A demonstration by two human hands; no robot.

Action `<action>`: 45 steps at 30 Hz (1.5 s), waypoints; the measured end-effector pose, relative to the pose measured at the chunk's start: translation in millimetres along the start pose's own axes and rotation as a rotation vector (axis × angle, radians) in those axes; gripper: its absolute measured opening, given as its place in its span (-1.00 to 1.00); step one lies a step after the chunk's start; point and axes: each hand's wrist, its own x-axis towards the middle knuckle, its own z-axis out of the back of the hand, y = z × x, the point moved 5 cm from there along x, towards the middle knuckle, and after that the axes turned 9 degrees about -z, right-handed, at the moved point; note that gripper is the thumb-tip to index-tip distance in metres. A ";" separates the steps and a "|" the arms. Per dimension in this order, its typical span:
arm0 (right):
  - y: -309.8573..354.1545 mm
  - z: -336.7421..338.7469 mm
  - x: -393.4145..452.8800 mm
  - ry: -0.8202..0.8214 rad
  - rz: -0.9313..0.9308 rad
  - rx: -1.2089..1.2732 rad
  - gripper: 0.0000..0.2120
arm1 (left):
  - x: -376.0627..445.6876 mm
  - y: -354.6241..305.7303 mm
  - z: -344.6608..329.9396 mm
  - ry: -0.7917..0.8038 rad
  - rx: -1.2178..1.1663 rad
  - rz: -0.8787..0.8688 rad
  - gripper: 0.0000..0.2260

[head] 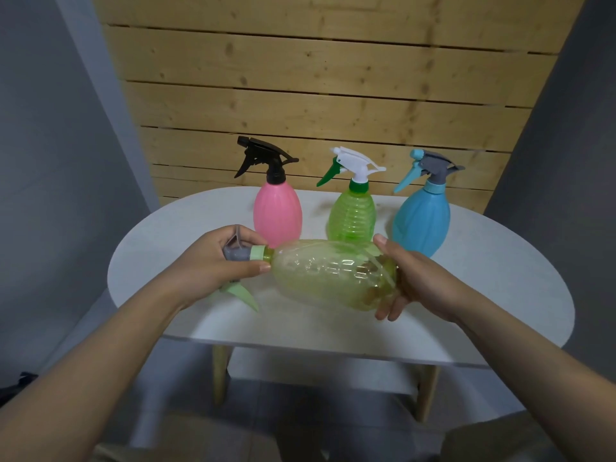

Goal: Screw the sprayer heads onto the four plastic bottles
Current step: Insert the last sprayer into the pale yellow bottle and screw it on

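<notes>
A clear yellow-green bottle (328, 273) lies sideways in the air above the white table (483, 295), neck to the left. My left hand (213, 261) grips the grey and pale green sprayer head (241, 253) sitting at the bottle's neck, its green trigger pointing down. My right hand (405, 278) holds the bottle's base. Behind stand three upright bottles: a pink bottle (277, 213) with a black sprayer, a green ribbed bottle (352, 215) with a white and green sprayer, and a blue bottle (420, 221) with a grey and blue sprayer.
The table is a small oval with wooden legs (221, 371). A wooden slat wall (316, 78) rises right behind it, with grey walls on both sides. My knees show below the table's front edge.
</notes>
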 end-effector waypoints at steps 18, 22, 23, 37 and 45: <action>10.5 -2.0 -6.3 0.007 0.182 0.021 -0.32 | 1.2 2.2 1.7 -0.028 -0.037 0.040 -0.80; 14.8 -1.6 -5.3 -0.065 0.186 0.039 -0.46 | 1.7 -1.2 -1.6 -0.013 -0.031 -0.005 -0.79; 11.9 -2.1 -3.4 -0.055 0.125 0.055 -0.43 | 1.6 -2.1 -2.1 -0.002 -0.024 -0.017 -0.78; 13.4 -3.2 -4.2 -0.081 0.151 0.019 -0.46 | -1.3 -1.1 2.8 0.012 -0.027 -0.007 -0.78; 17.4 -2.2 -6.8 -0.107 0.266 -0.105 -0.33 | 0.6 0.3 3.7 -0.020 -0.038 0.029 -0.81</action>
